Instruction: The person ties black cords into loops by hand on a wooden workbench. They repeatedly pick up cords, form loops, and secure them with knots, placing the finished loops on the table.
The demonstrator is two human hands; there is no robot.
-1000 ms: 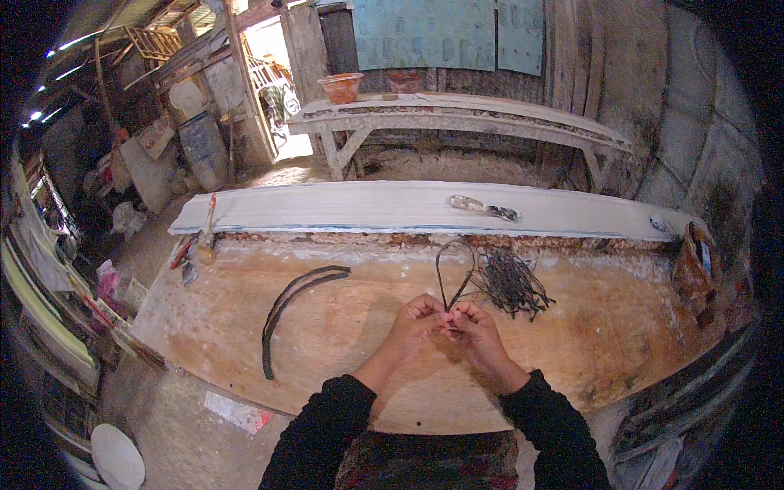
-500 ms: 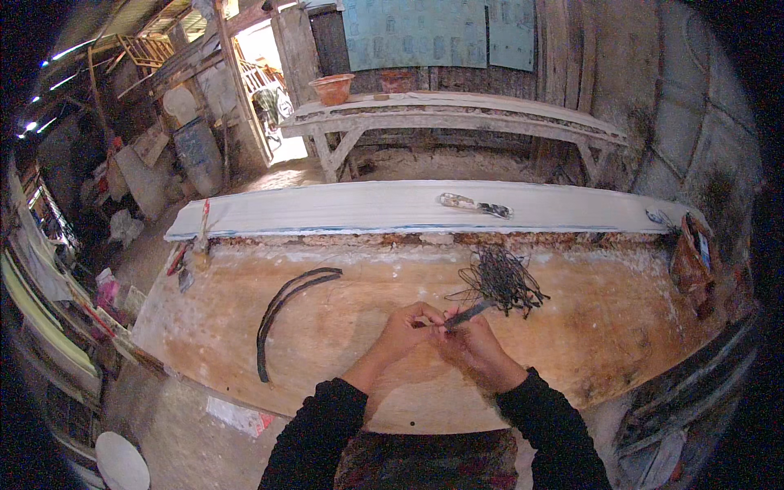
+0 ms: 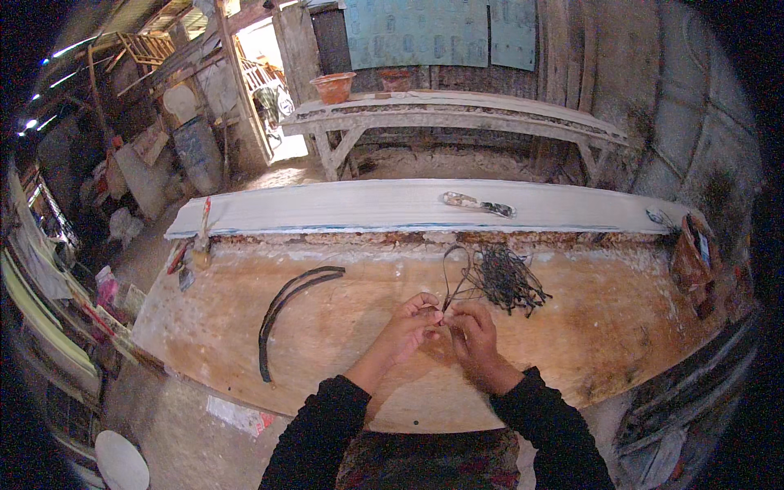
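Both hands meet over the middle of the wooden surface [image 3: 245, 343]. The left hand [image 3: 406, 325] and right hand [image 3: 474, 335] are each pinched narrow on the lower end of a thin dark wire loop [image 3: 454, 273]. The loop's long axis runs straight away from the person, rising from the fingertips toward the bundle of dark wires [image 3: 505, 279], which lies just beyond and to the right, nearer the right hand. A curved dark strip [image 3: 286, 310] lies well apart on the left.

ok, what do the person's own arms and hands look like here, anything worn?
Both forearms are covered by long black sleeves ending at the wrists. The left hand and the right hand are bare: no gloves. No ring, watch or marking can be made out at this size.
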